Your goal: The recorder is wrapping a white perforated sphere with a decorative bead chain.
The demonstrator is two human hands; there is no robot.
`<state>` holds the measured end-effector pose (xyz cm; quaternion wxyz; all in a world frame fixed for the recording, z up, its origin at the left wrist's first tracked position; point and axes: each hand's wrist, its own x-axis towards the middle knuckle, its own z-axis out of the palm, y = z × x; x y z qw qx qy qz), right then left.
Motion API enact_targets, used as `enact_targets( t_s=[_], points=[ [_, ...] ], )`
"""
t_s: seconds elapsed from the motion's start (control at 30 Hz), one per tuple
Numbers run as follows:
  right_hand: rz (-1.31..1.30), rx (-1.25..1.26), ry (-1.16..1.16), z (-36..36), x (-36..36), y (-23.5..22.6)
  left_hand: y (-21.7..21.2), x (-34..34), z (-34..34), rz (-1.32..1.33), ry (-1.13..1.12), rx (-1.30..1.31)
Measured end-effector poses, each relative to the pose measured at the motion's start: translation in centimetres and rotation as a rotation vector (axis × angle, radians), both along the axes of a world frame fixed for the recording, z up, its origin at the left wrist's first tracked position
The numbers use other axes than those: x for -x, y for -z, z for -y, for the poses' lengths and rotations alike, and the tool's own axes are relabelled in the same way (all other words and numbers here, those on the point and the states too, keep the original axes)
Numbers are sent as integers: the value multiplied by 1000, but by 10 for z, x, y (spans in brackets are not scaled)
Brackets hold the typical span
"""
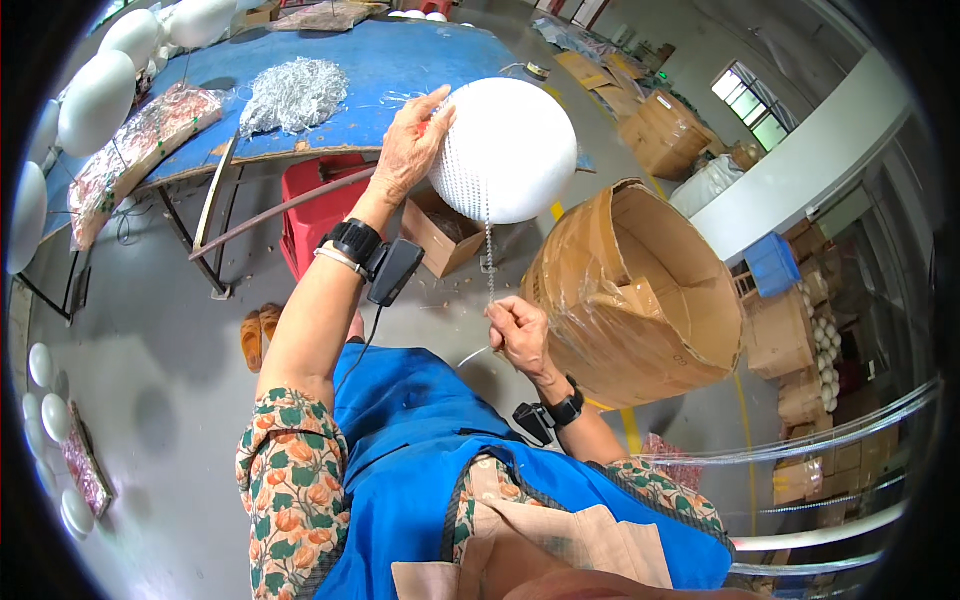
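Observation:
A large white ball (pixel 525 145) is held up in front of me, its left part covered with close rows of small beads and the rest smooth. My left hand (pixel 415 145) grips its upper left side, fingers on the beaded part. From the underside of the ball a bead strand (pixel 490 260) runs straight down. My right hand (pixel 520 332) pinches that strand below the ball, and a short white end (pixel 473 356) sticks out to the left of the fingers.
A blue-topped table (pixel 400 60) at the far left bears a heap of silvery strands (pixel 297 95) and a wrapped bundle (pixel 150 140). More white balls (pixel 97 100) hang at the left. A large round cardboard container (pixel 610 310) stands at right, a small carton (pixel 437 235) and red stool (pixel 300 210) beyond.

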<state>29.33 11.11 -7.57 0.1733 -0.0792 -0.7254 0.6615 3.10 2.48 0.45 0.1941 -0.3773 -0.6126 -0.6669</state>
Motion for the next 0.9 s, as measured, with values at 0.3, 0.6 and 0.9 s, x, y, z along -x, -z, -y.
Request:
enact_targets(
  t_s=[0.3,0.6,0.9],
  points=[
    [-198,-224,-197,18,-49,-44,-5,-10,19,-347,-148,270],
    [-411,-358,-386,44,-46,-81,-2,-11,24,-540,-299,353],
    [-409,-287,-559,44,-37,-80,0,-10,23,-564,-309,358]
  ],
)
